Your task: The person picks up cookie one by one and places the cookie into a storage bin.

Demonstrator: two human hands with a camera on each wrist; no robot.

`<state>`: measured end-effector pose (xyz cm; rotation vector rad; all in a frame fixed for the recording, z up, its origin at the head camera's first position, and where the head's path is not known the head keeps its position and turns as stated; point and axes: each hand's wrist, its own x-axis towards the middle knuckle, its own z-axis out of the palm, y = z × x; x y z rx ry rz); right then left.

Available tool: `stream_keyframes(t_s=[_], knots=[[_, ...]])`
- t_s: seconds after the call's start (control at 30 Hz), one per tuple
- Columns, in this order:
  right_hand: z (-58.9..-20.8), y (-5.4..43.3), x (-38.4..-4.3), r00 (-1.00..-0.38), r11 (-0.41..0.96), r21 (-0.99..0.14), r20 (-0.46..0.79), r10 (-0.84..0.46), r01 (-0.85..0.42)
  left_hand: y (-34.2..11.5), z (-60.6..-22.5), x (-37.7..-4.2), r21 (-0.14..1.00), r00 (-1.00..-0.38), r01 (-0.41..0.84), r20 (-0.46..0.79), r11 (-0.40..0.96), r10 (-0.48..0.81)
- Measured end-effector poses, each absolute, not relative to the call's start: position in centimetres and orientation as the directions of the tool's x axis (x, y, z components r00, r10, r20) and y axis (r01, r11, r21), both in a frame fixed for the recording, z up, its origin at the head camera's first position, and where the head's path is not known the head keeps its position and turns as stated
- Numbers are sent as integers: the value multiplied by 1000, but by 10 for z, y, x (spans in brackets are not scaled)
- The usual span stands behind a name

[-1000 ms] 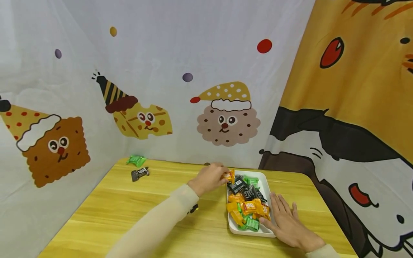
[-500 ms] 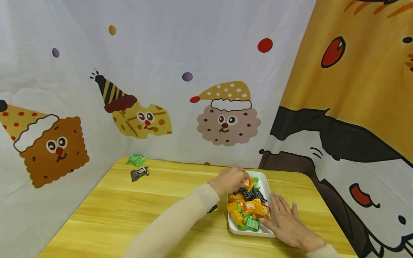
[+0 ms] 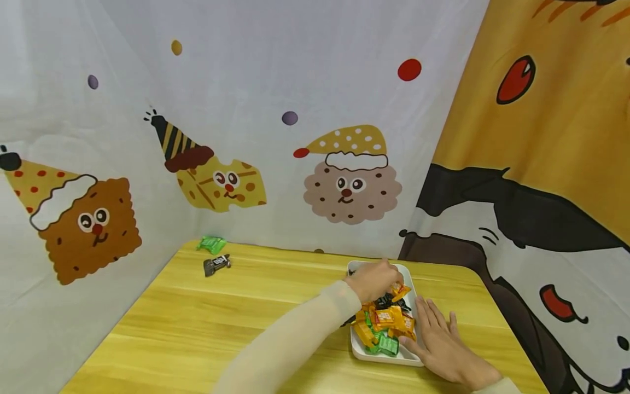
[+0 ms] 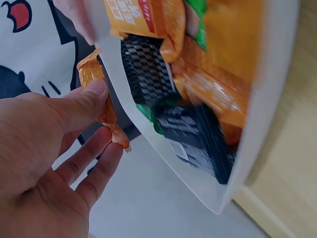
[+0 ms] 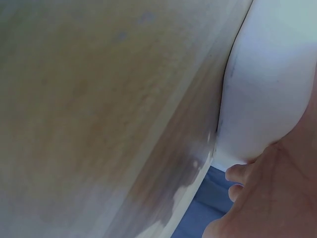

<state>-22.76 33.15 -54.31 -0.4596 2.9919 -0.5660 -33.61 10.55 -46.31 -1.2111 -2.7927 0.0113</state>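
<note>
The white tray (image 3: 386, 358) holds several wrapped candies in orange, black and green. My left hand (image 3: 376, 282) is over its far half and pinches an orange-wrapped candy (image 4: 91, 72) between thumb and fingers. In the left wrist view this candy hangs beside the tray's edge, level with black candies (image 4: 190, 134) inside. My right hand (image 3: 443, 345) lies along the tray's right side with straight fingers, its thumb at the near right rim. The right wrist view catches that hand (image 5: 277, 193) against the white tray wall (image 5: 267, 74).
On the wooden table (image 3: 197, 328), a green candy (image 3: 211, 244) and a black candy (image 3: 216, 265) lie at the far left corner. A cloth backdrop (image 3: 246, 65) with cartoon prints hangs right behind the table's far edge.
My left hand has carried the orange candy from the tray's far left corner rightward across the tray, toward its right rim. The right hand has stayed in place at the tray.
</note>
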Motion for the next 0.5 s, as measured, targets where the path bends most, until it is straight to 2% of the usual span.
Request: stream_keyframes(t_s=[0.33,0.5], knots=[[-545,333,-228,-951,875,-405,-42,-306,-264,128,-470,-335,-125,-688,719,21,684,726],[-545,333,-229,-953,879,-398,-36,-302,-263,122,-470,-339,-136,-675,726,50,674,736]])
